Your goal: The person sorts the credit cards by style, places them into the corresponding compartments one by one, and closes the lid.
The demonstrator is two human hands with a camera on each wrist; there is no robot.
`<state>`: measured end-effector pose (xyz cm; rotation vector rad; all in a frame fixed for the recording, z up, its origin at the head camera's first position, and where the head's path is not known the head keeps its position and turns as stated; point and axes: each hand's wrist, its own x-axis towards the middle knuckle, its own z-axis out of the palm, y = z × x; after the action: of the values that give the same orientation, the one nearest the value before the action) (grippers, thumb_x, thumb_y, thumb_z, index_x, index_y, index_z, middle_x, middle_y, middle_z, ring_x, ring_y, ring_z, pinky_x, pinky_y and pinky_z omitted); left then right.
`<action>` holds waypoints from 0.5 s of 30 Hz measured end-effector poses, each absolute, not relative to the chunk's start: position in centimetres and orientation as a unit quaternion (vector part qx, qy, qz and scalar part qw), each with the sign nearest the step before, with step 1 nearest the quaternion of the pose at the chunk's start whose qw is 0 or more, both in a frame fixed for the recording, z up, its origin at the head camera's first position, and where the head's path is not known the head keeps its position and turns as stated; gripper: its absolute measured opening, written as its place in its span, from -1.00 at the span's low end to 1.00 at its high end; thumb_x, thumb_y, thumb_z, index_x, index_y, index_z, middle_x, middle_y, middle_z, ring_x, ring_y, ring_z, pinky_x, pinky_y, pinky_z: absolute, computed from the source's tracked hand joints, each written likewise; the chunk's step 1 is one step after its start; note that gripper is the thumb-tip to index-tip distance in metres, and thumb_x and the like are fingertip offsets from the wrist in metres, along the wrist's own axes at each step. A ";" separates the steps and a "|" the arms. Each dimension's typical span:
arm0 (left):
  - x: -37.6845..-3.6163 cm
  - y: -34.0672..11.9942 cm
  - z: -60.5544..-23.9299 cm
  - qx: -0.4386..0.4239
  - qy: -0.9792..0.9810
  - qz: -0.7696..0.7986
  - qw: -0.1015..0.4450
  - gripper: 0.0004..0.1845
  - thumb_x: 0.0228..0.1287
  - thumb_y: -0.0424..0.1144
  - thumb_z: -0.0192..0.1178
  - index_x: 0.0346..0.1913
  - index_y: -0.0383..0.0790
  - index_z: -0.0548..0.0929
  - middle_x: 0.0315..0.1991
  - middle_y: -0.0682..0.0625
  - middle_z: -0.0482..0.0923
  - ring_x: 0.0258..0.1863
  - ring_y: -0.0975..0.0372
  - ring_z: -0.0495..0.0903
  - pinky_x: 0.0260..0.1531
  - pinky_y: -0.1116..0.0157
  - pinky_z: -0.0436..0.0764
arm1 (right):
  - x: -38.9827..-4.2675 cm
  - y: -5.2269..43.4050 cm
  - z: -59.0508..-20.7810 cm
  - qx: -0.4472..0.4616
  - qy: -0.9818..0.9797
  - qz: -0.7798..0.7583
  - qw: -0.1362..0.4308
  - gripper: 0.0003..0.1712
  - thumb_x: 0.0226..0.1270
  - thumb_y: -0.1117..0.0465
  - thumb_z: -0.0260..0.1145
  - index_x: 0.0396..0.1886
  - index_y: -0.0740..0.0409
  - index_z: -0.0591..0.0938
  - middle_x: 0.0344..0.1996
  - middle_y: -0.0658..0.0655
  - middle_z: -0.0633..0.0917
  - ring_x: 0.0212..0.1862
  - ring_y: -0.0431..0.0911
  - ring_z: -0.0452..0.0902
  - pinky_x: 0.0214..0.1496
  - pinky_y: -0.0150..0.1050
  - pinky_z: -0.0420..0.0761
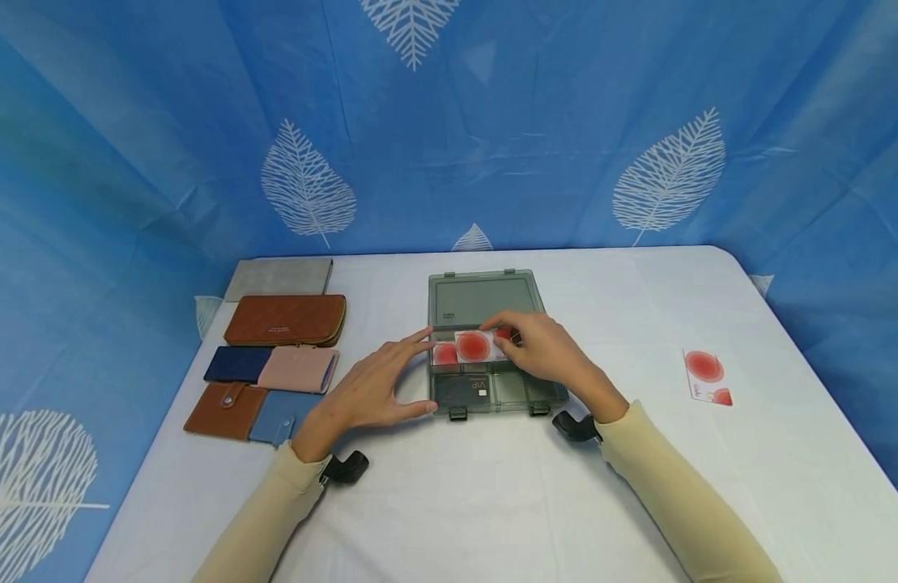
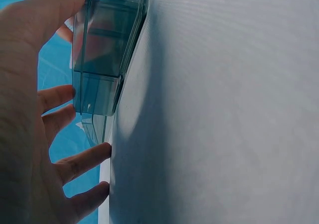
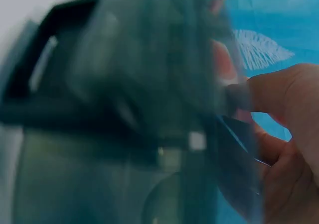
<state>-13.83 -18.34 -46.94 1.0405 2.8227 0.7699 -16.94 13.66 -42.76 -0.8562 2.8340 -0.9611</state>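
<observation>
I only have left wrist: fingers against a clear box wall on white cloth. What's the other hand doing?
Observer: The right hand pinches a white card with a red circle over the smoky transparent plastic compartment box.
Operator: Lid open?
Observer: Yes, the lid lies flat behind the tray.
Operator: Anything else inside?
Observer: A dark card marked VIP sits in a front compartment.
Operator: More cards outside?
Observer: One white red-circle card lies on the white tablecloth, to the right.
</observation>
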 end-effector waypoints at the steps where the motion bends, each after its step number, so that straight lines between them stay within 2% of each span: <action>1: -13.8 -18.3 -46.9 0.335 0.909 0.248 0.019 0.07 0.27 0.34 0.41 0.71 -0.05 0.26 0.76 0.08 0.03 0.59 -0.05 0.34 0.42 -0.25 0.44 | -16.9 13.4 -42.9 -0.277 0.910 -0.307 0.014 -0.68 0.55 0.31 0.39 0.22 0.05 0.75 -0.21 0.05 0.79 -0.36 -0.17 0.57 -0.30 -0.15 0.55; 5: -13.8 -18.2 -46.8 0.340 0.906 0.249 0.018 0.07 0.27 0.34 0.42 0.71 -0.06 0.26 0.76 0.08 0.03 0.59 -0.05 0.34 0.42 -0.26 0.44 | -16.6 12.7 -43.6 -0.276 0.914 -0.298 0.017 -0.70 0.55 0.33 0.38 0.20 0.04 0.73 -0.18 0.11 0.82 -0.54 -0.24 0.45 -0.45 -0.23 0.44; 8: -13.9 -18.2 -46.7 0.343 0.905 0.251 0.016 0.07 0.28 0.34 0.42 0.71 -0.08 0.27 0.76 0.06 0.04 0.59 -0.06 0.34 0.41 -0.26 0.44 | -16.4 12.3 -43.9 -0.276 0.917 -0.288 0.010 -0.70 0.56 0.33 0.38 0.19 0.04 0.73 -0.14 0.15 0.82 -0.61 -0.19 0.41 -0.53 -0.24 0.40; 15: -13.8 -18.3 -46.7 0.339 0.907 0.250 0.020 0.07 0.28 0.34 0.42 0.71 -0.07 0.26 0.76 0.06 0.03 0.59 -0.06 0.34 0.44 -0.25 0.42 | -16.1 11.9 -44.1 -0.294 0.930 -0.217 -0.037 -0.68 0.58 0.20 0.40 0.25 -0.03 0.78 0.06 0.15 0.68 -0.25 -0.08 0.62 -0.32 -0.16 0.59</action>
<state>-13.83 -18.31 -46.66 1.0526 2.8122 0.7745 -16.09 11.91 -44.12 -0.9449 2.9939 -0.6992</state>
